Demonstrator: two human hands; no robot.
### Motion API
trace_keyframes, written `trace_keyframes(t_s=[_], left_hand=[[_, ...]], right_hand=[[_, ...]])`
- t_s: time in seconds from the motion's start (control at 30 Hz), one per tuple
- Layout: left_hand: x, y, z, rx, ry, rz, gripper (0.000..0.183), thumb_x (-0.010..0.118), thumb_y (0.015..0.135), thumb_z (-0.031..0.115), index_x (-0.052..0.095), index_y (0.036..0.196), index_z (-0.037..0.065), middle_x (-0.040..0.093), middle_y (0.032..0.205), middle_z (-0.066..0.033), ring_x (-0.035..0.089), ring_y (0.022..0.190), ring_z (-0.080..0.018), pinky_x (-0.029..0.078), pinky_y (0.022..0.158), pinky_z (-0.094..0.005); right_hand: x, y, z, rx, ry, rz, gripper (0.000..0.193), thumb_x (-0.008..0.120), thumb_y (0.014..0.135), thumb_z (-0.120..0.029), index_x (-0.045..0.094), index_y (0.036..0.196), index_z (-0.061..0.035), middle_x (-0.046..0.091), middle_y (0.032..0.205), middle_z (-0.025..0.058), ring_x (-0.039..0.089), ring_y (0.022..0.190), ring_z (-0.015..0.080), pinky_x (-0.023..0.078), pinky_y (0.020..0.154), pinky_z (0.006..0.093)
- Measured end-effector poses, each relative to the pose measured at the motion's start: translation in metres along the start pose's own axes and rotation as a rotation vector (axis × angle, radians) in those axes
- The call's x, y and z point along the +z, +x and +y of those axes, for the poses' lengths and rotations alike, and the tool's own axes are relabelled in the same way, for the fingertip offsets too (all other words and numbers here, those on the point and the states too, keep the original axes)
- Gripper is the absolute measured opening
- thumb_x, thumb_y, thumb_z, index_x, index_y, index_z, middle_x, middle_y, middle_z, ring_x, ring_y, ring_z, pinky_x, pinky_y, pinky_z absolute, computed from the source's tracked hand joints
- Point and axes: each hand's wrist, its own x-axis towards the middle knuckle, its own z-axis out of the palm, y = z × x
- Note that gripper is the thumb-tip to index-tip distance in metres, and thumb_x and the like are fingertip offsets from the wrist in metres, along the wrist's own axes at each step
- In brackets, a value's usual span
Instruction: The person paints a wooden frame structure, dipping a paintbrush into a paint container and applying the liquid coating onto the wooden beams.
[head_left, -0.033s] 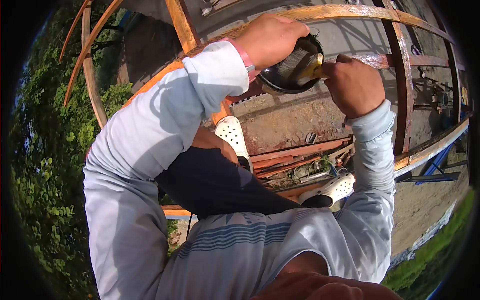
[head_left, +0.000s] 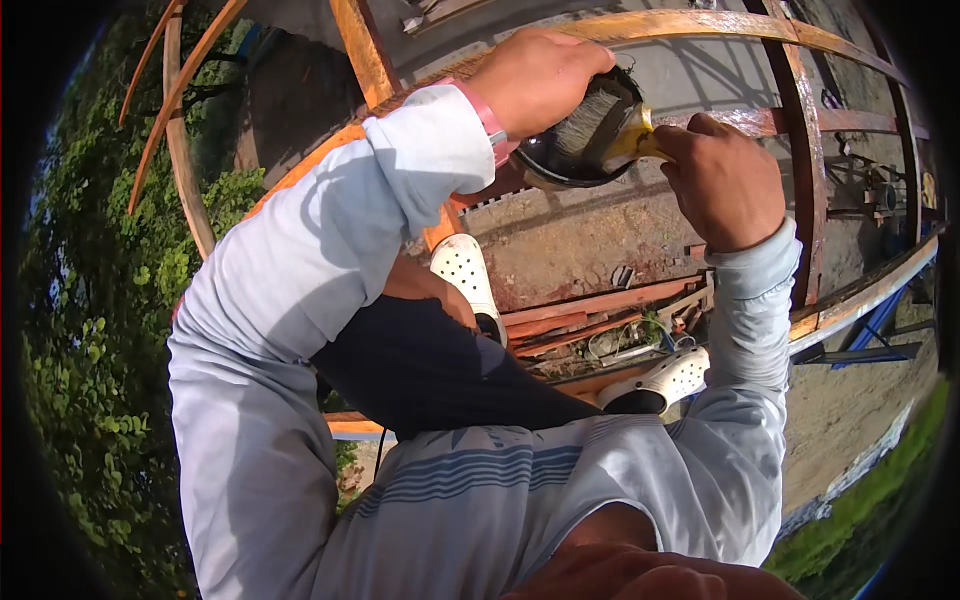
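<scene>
A dark round paint container (head_left: 555, 172) is held up in front of me, its inside black and shiny. My left hand (head_left: 540, 82) is closed on its upper left rim, the fingertips partly hidden. A paintbrush (head_left: 632, 138) with a yellow handle and wide, pale grey bristles reaches into the container. My right hand (head_left: 728, 182) is closed round the end of the handle. The bristles lie inside the opening; how far they touch the paint I cannot tell.
Orange-brown wooden beams (head_left: 690, 24) and dark uprights (head_left: 795, 150) form a frame around me. Far below, planks (head_left: 590, 308) lie on the ground. My white clogs (head_left: 465, 272) stand on timber. Green trees (head_left: 110, 400) are at the left, and a blue metal support (head_left: 868, 330) at the right.
My right hand has shifted slightly right, drawing the paintbrush outward, so more of its yellow part and bristles show. My left hand and the container tilt a little but stay nearly in place.
</scene>
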Motion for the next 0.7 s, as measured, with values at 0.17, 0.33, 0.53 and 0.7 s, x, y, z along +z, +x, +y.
trace_keyframes(t_s=[0.17,0.33,0.53,0.7], left_hand=[[0.007,0.004,0.015,-0.361,-0.346,0.027,0.033,0.05,0.087,0.026,0.037,0.06,0.013,0.027,0.047,0.0072,0.021,0.037,-0.0044,0.018,0.036,-0.0224],[-0.009,-0.009,0.012,-0.454,-0.368,0.091,0.035,0.046,0.089,0.029,0.033,0.06,0.014,0.024,0.044,0.0057,0.02,0.034,-0.0055,0.018,0.034,-0.0227],[-0.005,-0.001,-0.003,-0.481,-0.439,0.1,0.034,0.048,0.087,0.028,0.034,0.061,0.013,0.024,0.044,0.0036,0.021,0.033,-0.0074,0.018,0.032,-0.0244],[-0.01,-0.004,0.0,-0.479,-0.463,0.112,0.033,0.048,0.087,0.028,0.034,0.061,0.013,0.024,0.044,0.0036,0.02,0.033,-0.0076,0.018,0.032,-0.0244]], right_hand=[[0.009,-0.036,0.024,0.097,-0.001,0.093,0.021,0.05,0.074,-0.009,0.06,0.092,-0.0103,0.055,0.077,0.0086,0.057,0.075,0.0258,0.045,0.067,0.0362],[0.032,-0.038,0.02,0.066,0.211,0.131,0.022,0.053,0.07,-0.013,0.061,0.09,-0.0093,0.057,0.081,0.0083,0.058,0.08,0.0246,0.044,0.072,0.0364],[0.061,-0.041,0.031,0.118,0.357,0.075,0.026,0.054,0.068,-0.013,0.059,0.093,-0.0066,0.059,0.082,0.0118,0.06,0.077,0.0304,0.048,0.068,0.0403],[0.061,-0.038,0.033,0.142,0.391,0.011,0.032,0.054,0.068,-0.013,0.057,0.099,-0.0061,0.06,0.086,0.0143,0.061,0.078,0.0321,0.049,0.066,0.0421]])
